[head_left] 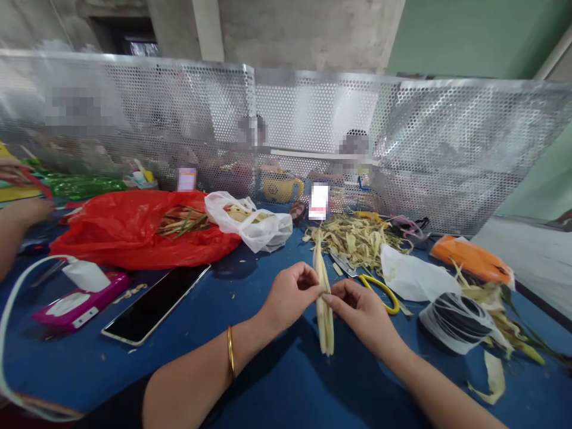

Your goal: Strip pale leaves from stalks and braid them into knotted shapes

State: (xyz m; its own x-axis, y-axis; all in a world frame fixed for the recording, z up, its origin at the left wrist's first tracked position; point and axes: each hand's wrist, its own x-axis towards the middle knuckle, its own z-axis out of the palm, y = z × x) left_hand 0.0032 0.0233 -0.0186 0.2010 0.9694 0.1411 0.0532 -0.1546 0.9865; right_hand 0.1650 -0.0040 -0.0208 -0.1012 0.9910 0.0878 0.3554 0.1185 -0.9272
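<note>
A pale, long strip bundle that looks like dried husk (326, 333) stands lengthwise between my hands above the blue table (277, 381). My left hand (288, 295) pinches it at mid-length from the left, thumb against forefinger. From the right, my right hand (364, 307) pinches the same spot, and the thumb tips nearly meet. A gold bangle (231, 351) circles my left wrist. Just beyond my right hand lie scissors with yellow handles (394, 302), partly hidden by it. Behind them spreads a heap of dry husk scraps (353, 238).
Left are a phone (154, 307), a purple power strip (83, 304), a red plastic bag (116, 229) and a white bag (268, 229). Right are a spool (456, 322) and an orange packet (471, 259). A perforated metal screen (308, 113) stands behind. Another person's arm (22, 220) reaches in left.
</note>
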